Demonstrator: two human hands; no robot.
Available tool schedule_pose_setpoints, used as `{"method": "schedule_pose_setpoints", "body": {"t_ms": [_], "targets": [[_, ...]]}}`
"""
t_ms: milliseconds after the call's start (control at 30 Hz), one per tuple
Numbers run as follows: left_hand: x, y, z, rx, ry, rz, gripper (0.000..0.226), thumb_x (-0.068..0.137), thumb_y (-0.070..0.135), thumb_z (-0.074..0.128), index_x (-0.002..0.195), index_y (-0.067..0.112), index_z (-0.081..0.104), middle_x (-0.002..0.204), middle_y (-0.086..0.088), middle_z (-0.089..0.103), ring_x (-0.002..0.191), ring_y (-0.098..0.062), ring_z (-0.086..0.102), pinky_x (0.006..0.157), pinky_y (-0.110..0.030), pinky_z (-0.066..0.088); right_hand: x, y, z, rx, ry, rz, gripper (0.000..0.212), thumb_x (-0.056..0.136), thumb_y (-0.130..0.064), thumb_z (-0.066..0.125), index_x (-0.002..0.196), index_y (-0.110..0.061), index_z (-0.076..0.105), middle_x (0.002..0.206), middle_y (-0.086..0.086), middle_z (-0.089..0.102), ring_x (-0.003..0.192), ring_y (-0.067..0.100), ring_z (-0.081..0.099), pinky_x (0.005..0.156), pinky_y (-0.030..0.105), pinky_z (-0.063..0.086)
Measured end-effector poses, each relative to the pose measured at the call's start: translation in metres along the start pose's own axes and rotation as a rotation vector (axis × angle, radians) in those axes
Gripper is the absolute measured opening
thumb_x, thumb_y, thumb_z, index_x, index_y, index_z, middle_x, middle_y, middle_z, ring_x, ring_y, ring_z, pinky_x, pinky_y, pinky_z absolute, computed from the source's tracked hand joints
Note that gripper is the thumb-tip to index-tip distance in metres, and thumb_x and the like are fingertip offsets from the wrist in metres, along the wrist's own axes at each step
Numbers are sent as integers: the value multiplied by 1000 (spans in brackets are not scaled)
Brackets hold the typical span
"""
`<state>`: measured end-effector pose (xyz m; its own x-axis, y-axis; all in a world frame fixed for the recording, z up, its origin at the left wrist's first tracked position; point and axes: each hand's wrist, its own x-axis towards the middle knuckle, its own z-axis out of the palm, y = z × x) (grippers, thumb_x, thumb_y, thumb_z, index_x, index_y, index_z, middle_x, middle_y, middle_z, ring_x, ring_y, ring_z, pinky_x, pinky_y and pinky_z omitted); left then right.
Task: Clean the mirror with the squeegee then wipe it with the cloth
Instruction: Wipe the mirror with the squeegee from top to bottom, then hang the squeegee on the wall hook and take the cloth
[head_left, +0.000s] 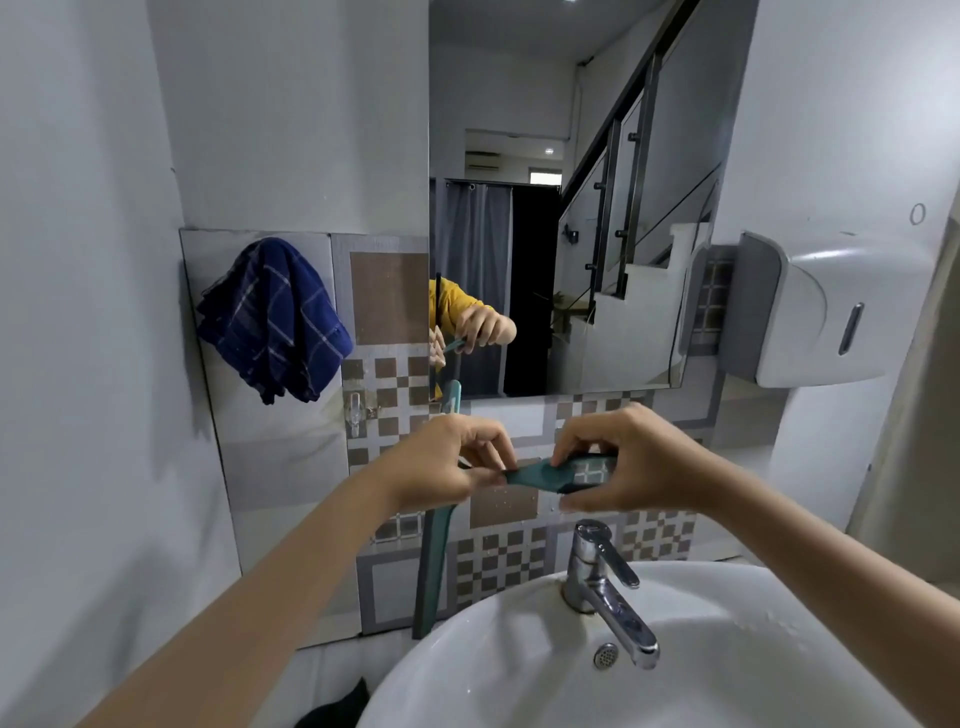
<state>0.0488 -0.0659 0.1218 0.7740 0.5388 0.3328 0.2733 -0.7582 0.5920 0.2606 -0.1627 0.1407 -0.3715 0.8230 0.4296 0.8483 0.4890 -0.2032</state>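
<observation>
Fingers of both hands curled, pinching teal plastic squeegee (558, 475) between them, just below mirror's lower edge and above tap. Left hand (441, 467): thumb and fingertips closed on near end of squeegee's teal body. Right hand (634, 462): fingertips over top, thumb beneath, gripping dark blade end. Long teal bar (434, 566) seen running down from left hand toward basin rim; whether part of same squeegee, cannot tell.

Large rectangular frameless wall mirror (571, 208): mounted above patterned tiling, reflecting staircase, grey curtain, yellow sleeve and a hand holding something teal.

Round white ceramic basin (701, 649): low in view, water droplets on rim.

Grey-and-brown checked tile splashback (384, 312): behind basin, below and left of mirror.

White plastic wall dispenser (831, 306): right of mirror, well apart from hands.

Dark blue checked cloth (275, 322): hanging on tiled wall, left of mirror, well apart from both hands, untouched.

Chrome single-lever tap (602, 582): at back of basin, directly beneath right hand, not touched.

Small clear wall hook (356, 410): below cloth, bare.
</observation>
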Motion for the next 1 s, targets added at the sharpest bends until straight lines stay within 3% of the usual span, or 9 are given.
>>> {"method": "schedule_pose_setpoints", "body": {"t_ms": [100, 200, 267, 367, 467, 533, 700, 833, 1000], "targets": [[-11, -4, -7, -85, 35, -24, 15, 79, 6, 68, 85, 20, 66, 85, -5, 71, 82, -15, 68, 80, -39, 57, 13, 4, -4, 43, 79, -22, 25, 68, -31, 84, 88, -22, 72, 85, -15, 70, 71, 6, 65, 61, 21, 55], [-22, -12, -10, -172, 114, -46, 16, 81, 5, 66, 81, 21, 64, 83, -9, 70, 80, -19, 68, 81, -41, 57, 29, 9, 2, -28, 252, -87, 30, 65, -45, 78, 86, -24, 73, 105, -5, 70, 93, 13, 60, 79, 37, 54], [-30, -21, -8, -201, 208, -74, 19, 80, 4, 66, 82, 23, 64, 84, -8, 69, 79, -17, 68, 80, -36, 57, 40, 9, 12, -11, 383, -65, 29, 66, -45, 76, 88, -28, 72, 120, -3, 61, 108, 20, 52, 89, 36, 46], [-42, -42, 0, -248, 387, -98, 22, 80, 2, 67, 84, 24, 64, 83, -5, 66, 77, -19, 68, 77, -32, 56, 58, 3, 35, 242, 552, 116, 32, 73, -32, 79, 102, -33, 66, 118, -19, 52, 112, 12, 51, 93, 27, 43], [-51, -65, 12, -222, 554, -122, 22, 79, 3, 67, 89, 22, 64, 86, -2, 65, 78, -20, 65, 76, -31, 57, 81, -8, 65, 584, 487, 313, 47, 80, -24, 76, 122, -29, 58, 108, -9, 66, 86, 3, 67, 70, 17, 55], [-55, -79, 21, -185, 606, -114, 19, 80, 4, 67, 92, 19, 64, 89, 1, 65, 80, -16, 64, 76, -30, 56, 99, -14, 86, 739, 430, 361, 52, 81, -15, 76, 128, -22, 54, 95, -2, 71, 72, -1, 69, 57, 14, 53], [-62, -109, 35, -306, 751, -180, 24, 78, 0, 68, 92, 18, 61, 89, 8, 66, 78, -18, 65, 72, -32, 57, 135, -25, 131, 826, 399, 315, 52, 77, -3, 78, 121, -22, 58, 89, 8, 71, 75, 12, 70, 65, 24, 59], [-67, -126, 40, -314, 836, -211, 24, 79, -1, 67, 94, 17, 60, 89, 9, 64, 77, -13, 64, 68, -23, 55, 153, -24, 159, 806, 358, 284, 50, 77, -3, 77, 119, -23, 60, 86, 1, 71, 73, 11, 70, 67, 23, 59], [-77, -156, 48, -251, 836, -282, 26, 79, 4, 67, 97, 21, 59, 96, 8, 64, 87, -11, 64, 75, -30, 57, 162, -19, 190, 811, 289, 281, 49, 78, -2, 76, 118, -25, 58, 86, -4, 69, 73, 3, 69, 67, 17, 56]]}}
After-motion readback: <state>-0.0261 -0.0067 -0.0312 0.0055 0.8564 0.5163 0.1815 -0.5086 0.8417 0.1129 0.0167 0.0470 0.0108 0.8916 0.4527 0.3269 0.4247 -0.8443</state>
